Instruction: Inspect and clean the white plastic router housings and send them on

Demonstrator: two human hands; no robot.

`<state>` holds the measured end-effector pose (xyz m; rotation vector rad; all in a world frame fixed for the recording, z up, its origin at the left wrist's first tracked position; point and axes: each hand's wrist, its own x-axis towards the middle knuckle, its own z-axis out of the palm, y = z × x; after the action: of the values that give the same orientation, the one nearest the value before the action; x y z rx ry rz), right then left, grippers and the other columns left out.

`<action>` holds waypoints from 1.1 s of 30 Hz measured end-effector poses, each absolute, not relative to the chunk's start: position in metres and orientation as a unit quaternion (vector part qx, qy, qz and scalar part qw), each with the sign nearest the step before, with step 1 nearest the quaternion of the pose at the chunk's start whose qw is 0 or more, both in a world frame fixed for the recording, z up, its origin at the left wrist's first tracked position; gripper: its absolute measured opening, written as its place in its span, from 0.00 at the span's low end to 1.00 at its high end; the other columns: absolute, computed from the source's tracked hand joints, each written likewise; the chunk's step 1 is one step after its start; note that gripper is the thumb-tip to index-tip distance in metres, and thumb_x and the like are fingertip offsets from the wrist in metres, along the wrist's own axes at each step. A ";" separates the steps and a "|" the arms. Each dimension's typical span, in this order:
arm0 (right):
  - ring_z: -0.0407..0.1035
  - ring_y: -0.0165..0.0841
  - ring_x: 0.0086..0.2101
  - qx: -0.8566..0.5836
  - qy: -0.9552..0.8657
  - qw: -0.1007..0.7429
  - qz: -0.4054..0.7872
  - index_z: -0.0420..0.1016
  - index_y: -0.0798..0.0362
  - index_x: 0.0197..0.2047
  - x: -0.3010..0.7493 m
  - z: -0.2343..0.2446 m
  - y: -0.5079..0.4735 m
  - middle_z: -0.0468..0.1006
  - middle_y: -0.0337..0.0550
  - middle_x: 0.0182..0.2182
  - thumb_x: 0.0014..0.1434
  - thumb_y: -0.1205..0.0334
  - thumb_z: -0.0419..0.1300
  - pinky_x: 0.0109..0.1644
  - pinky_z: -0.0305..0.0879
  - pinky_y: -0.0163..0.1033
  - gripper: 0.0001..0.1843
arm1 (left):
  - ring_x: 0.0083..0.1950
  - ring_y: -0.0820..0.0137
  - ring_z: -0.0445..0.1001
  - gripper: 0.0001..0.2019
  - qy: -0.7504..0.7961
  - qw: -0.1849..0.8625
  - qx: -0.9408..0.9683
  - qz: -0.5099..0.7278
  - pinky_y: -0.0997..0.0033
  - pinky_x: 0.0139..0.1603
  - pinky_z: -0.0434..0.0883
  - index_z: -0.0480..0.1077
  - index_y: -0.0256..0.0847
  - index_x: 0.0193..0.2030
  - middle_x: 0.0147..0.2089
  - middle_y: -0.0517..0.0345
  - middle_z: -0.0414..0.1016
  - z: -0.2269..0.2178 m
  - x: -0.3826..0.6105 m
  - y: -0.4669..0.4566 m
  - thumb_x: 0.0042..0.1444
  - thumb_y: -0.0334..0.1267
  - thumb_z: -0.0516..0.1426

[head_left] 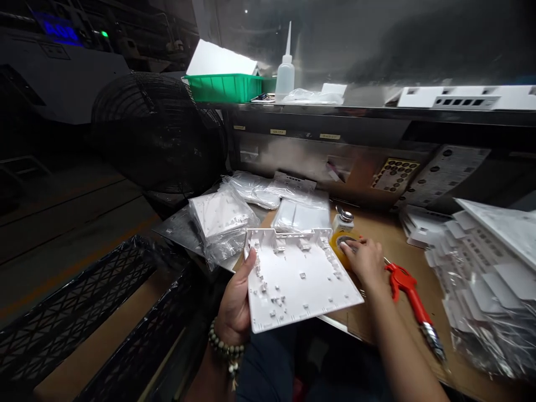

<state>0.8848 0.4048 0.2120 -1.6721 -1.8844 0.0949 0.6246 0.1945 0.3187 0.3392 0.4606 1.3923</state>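
Panel (297,287) sits above the lap (268,365), its edge clamped in my left hand (237,307); my half-curled right hand (368,259) meets 1 yellow item (335,244), grip unclear from my feed.

PLACE: was a factory workshop | SIGNS: blue-lit A08 sign (62,30) glowed above a pale cabinet (86,84) | caged fan (154,134) stood beside the desk (379,223) | red air gun (408,285) lay there, near stacked white plastic parts (481,257) | moulded white panel (299,287) was held
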 end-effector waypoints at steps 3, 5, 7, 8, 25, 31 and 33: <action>0.63 0.53 0.52 -0.655 -0.692 0.304 0.011 0.84 0.56 0.51 0.911 0.208 0.394 0.74 0.61 0.50 0.65 0.45 0.56 0.54 0.63 0.56 0.26 | 0.68 0.43 0.70 0.34 0.179 0.734 0.194 0.626 0.39 0.73 0.60 0.57 0.38 0.75 0.67 0.37 0.72 0.325 0.616 0.193 0.69 0.54 0.52; 0.64 0.55 0.53 -0.679 -0.669 0.303 -0.003 0.83 0.57 0.51 0.941 0.206 0.381 0.73 0.63 0.49 0.66 0.45 0.53 0.54 0.62 0.58 0.28 | 0.70 0.43 0.69 0.33 0.169 0.735 0.202 0.624 0.38 0.74 0.58 0.57 0.39 0.75 0.68 0.38 0.72 0.323 0.609 0.194 0.70 0.54 0.50; 0.67 0.58 0.50 -0.705 -0.652 0.280 -0.003 0.84 0.57 0.47 0.976 0.201 0.367 0.74 0.65 0.46 0.65 0.43 0.53 0.51 0.63 0.60 0.28 | 0.71 0.43 0.67 0.33 0.161 0.736 0.198 0.628 0.38 0.74 0.55 0.57 0.39 0.76 0.69 0.39 0.71 0.318 0.602 0.195 0.70 0.55 0.47; 0.69 0.59 0.47 -0.717 -0.648 0.258 0.007 0.85 0.56 0.45 0.992 0.197 0.360 0.75 0.65 0.44 0.63 0.42 0.55 0.49 0.64 0.61 0.28 | 0.71 0.43 0.66 0.33 0.160 0.734 0.192 0.631 0.38 0.75 0.54 0.57 0.39 0.76 0.69 0.39 0.71 0.315 0.600 0.196 0.71 0.55 0.46; 0.66 0.38 0.26 -0.698 -0.408 0.497 0.315 0.76 0.50 0.37 1.006 0.196 0.308 0.75 0.42 0.27 0.36 0.48 0.69 0.29 0.64 0.44 0.24 | 0.76 0.49 0.59 0.34 0.148 0.738 0.143 0.643 0.42 0.78 0.43 0.52 0.41 0.78 0.72 0.43 0.68 0.296 0.581 0.187 0.72 0.52 0.33; 0.76 0.43 0.35 -0.521 -0.368 0.533 0.556 0.74 0.50 0.41 0.991 0.213 0.263 0.78 0.51 0.36 0.46 0.51 0.64 0.18 0.55 0.31 0.19 | 0.78 0.53 0.55 0.35 0.116 0.757 0.131 0.630 0.43 0.79 0.39 0.49 0.45 0.78 0.74 0.47 0.65 0.286 0.565 0.179 0.70 0.54 0.30; 0.77 0.44 0.35 -0.456 -0.349 0.491 0.655 0.76 0.51 0.44 0.987 0.213 0.243 0.77 0.52 0.34 0.51 0.49 0.65 0.14 0.53 0.29 0.20 | 0.78 0.53 0.55 0.36 0.101 0.763 0.117 0.628 0.44 0.79 0.38 0.48 0.45 0.79 0.74 0.47 0.64 0.285 0.563 0.177 0.70 0.54 0.27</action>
<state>0.9872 0.2429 0.2131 -1.1082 -0.8466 1.5916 0.5628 0.1767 0.2853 0.2540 0.2189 1.3656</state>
